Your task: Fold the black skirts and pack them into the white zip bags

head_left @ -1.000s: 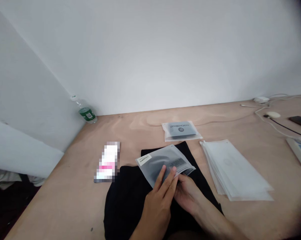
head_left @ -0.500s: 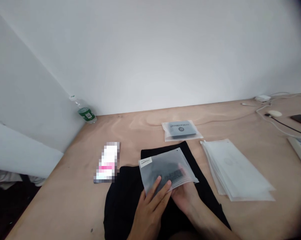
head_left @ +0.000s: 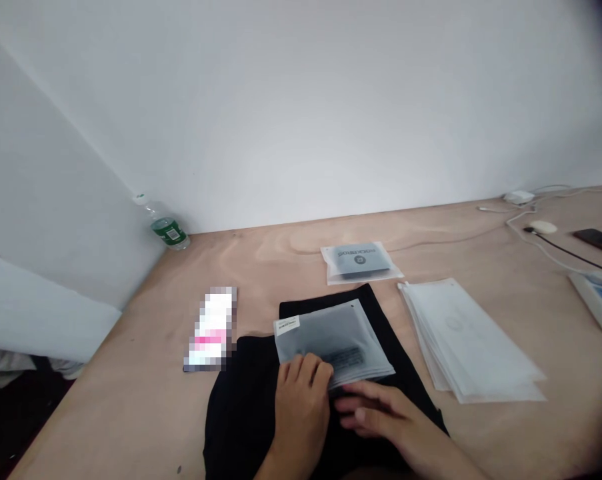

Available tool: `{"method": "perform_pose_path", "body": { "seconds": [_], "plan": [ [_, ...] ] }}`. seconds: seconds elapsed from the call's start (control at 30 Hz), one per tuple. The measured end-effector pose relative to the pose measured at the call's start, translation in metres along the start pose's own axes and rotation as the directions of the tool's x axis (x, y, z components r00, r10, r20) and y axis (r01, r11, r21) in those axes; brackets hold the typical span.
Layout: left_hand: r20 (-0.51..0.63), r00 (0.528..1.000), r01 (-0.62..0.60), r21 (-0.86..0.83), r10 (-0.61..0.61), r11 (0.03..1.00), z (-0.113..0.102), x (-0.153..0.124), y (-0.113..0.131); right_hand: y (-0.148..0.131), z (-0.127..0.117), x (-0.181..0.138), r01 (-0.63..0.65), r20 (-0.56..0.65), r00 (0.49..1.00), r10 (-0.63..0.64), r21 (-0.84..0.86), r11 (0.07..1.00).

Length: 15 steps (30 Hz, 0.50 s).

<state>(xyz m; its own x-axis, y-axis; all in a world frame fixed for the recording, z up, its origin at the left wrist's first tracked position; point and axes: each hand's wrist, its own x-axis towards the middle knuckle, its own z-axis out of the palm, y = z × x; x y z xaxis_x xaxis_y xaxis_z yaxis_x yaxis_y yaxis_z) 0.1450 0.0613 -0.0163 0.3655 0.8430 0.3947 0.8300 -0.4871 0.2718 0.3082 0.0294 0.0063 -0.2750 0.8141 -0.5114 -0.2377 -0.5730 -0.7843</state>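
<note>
On the pale plywood surface [head_left: 105, 407], a clear plastic water bottle with a green label [head_left: 168, 230] stands far left. Nearer lies a pink-and-white packet [head_left: 211, 330], too pixelated to identify. A white power strip [head_left: 598, 303] and black smartphone [head_left: 598, 242] sit far right.

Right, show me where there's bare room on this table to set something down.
Bare plywood lies between the blurred packet and the sealed bag, and also front-left of the packet, beside the black garment. Crowded: the garment, where the left hand and right hand meet at the frosted bag; and the far right, with cables and a power strip.
</note>
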Motion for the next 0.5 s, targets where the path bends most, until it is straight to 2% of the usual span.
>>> {"method": "perform_pose_path", "body": {
  "seconds": [0.03,0.1,0.17,0.2,0.23,0.3,0.37,0.5],
  "plan": [
    [0.013,1.000,-0.016,-0.001,0.016,1.000,0.001,-0.001,-0.001,-0.006,-0.003,-0.006,0.044,-0.014,0.999,-0.047,-0.163,0.986],
    [0.025,0.999,-0.047,-0.008,0.047,0.999,0.002,-0.002,-0.001,-0.021,-0.003,-0.008,0.213,-0.042,0.966,-0.254,-0.428,0.879],
    [0.022,0.997,-0.074,-0.011,0.074,0.997,0.002,-0.003,0.000,-0.034,0.004,0.004,0.382,-0.007,0.868,-0.497,-0.632,0.675],
    [0.016,0.996,-0.085,-0.011,0.085,0.996,0.003,-0.003,0.000,-0.037,0.009,0.014,0.429,0.045,0.813,-0.581,-0.721,0.544],
    [0.008,0.995,-0.096,-0.012,0.096,0.995,0.003,-0.004,-0.001,-0.038,0.014,0.025,0.443,0.118,0.779,-0.615,-0.798,0.408],
    [0.001,0.993,-0.116,-0.018,0.116,0.993,0.001,-0.007,-0.004,-0.031,0.020,0.050,0.404,0.236,0.775,-0.586,-0.898,0.173],
    [0.011,0.991,-0.133,-0.037,0.134,0.990,-0.002,-0.014,-0.010,-0.020,0.019,0.069,0.339,0.274,0.800,-0.534,-0.941,0.025],
    [0.049,0.994,-0.088,-0.132,0.095,0.987,-0.013,-0.037,-0.029,-0.003,0.009,0.081,0.323,0.336,0.793,-0.508,-0.939,-0.118]
  ]
}}
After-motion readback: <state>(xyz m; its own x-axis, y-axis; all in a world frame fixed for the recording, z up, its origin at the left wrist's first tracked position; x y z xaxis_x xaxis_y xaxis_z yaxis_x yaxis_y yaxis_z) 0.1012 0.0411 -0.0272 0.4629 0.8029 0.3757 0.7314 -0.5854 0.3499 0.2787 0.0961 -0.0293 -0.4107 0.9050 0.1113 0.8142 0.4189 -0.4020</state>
